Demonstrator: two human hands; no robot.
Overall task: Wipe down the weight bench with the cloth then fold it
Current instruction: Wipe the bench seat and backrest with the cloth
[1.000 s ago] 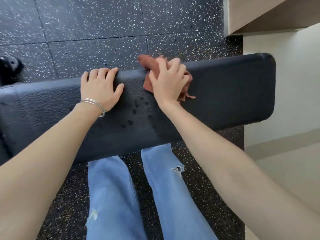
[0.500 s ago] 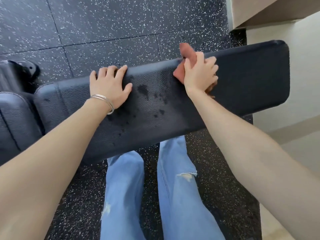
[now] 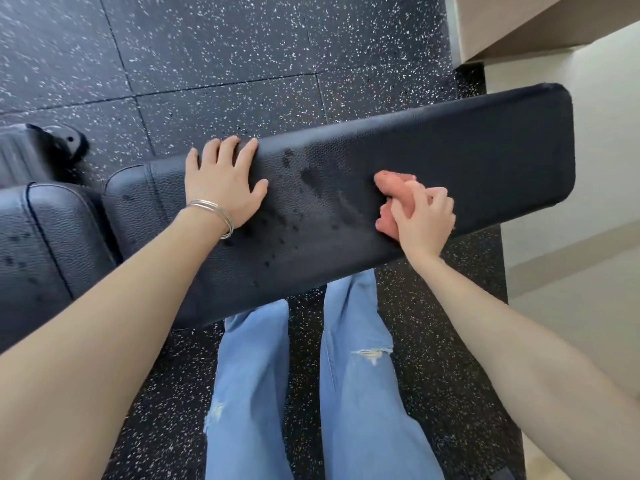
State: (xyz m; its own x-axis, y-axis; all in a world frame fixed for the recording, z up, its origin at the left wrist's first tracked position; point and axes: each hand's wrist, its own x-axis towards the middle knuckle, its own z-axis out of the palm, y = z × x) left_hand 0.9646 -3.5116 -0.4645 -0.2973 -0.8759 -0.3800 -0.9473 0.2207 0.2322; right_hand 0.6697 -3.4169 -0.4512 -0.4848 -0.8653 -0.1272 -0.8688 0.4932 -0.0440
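Note:
The black padded weight bench [image 3: 485, 161] runs across the view from left to right, with dark wet spots and a smeared streak on its middle. My right hand [image 3: 424, 221] presses a bunched reddish-brown cloth [image 3: 391, 187] against the pad near its front edge, fingers curled over it. My left hand [image 3: 223, 181] lies flat and spread on the pad to the left, fingertips over the far edge, thin bangles on the wrist. Most of the cloth is hidden under my right hand.
A second black seat pad [image 3: 41, 244] adjoins the bench at the left, also spotted with drops. Black speckled rubber floor [image 3: 225, 46] lies all around. A pale wall and ledge [image 3: 571, 98] stand close to the bench's right end. My legs in blue jeans [image 3: 353, 393] are below the bench.
My right hand has dragged the cloth from the pad's far edge toward the near edge, leaving a wet smear. My left hand stays planted on the pad. The view has shifted.

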